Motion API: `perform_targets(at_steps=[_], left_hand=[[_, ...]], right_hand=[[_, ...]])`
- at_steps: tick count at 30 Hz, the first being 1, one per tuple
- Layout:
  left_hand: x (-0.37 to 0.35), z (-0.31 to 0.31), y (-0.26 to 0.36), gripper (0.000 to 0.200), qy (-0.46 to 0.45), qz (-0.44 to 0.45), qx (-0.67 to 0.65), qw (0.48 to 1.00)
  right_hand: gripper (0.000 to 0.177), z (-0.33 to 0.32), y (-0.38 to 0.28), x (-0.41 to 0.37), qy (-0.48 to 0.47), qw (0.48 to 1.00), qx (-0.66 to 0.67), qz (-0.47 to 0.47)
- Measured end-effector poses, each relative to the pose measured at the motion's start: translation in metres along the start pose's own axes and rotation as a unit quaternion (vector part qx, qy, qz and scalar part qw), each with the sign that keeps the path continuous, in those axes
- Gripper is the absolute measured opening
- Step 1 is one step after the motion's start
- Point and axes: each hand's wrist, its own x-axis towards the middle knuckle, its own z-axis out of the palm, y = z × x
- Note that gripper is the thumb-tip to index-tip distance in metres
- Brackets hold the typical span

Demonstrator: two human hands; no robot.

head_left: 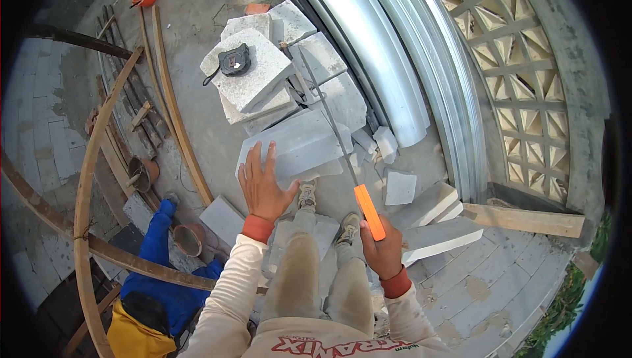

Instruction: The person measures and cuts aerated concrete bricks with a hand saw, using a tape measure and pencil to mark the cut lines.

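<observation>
My left hand (pixel 264 190), fingers spread, lies over the near left part of a pale lightweight concrete block (pixel 299 142). My right hand (pixel 384 247) is closed round the orange handle of a handsaw (pixel 369 212). Its long thin blade points forward and away from me, crossing the block's right end in this view. Beyond the block, a black tape measure (pixel 234 60) rests on a stack of rough white blocks (pixel 260 91). Broken offcuts (pixel 386 144) lie to the right of the block.
Long shiny metal sheets (pixel 388 49) run along the right, beside a patterned breeze-block wall (pixel 520 88). More cut blocks (pixel 441 233) and a timber piece (pixel 526 220) lie at my right. Wooden poles (pixel 92 160) and a person in blue (pixel 155 276) are at left.
</observation>
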Motion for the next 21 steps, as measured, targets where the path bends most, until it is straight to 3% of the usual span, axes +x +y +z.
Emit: perform_targets(at_steps=[1,4,8,11,16,21], left_hand=[[0.004,0.001,0.023,0.103,-0.055,0.056,0.024,0.997],[0.036,0.047,0.054,0.094,-0.036,0.13,0.045,0.99],[0.066,0.087,0.06,0.077,-0.003,0.131,0.057,0.99],[0.065,0.09,0.051,0.067,0.059,0.176,0.032,0.982],[0.04,0.11,0.054,0.067,0.108,0.181,0.032,0.977],[0.041,0.11,0.051,0.064,0.096,0.174,0.018,0.98]], right_hand=[[0.023,-0.001,0.0,0.001,-0.011,1.0,-0.009,0.008],[0.023,-0.004,-0.001,0.004,-0.012,1.0,-0.007,-0.003],[0.025,-0.006,-0.008,0.007,0.055,0.996,0.006,-0.063],[0.021,-0.01,-0.01,0.002,0.018,1.0,-0.015,-0.013],[0.019,-0.033,-0.018,-0.024,-0.003,0.999,-0.024,0.024],[0.018,-0.085,-0.035,-0.12,-0.068,0.992,-0.051,0.089]])
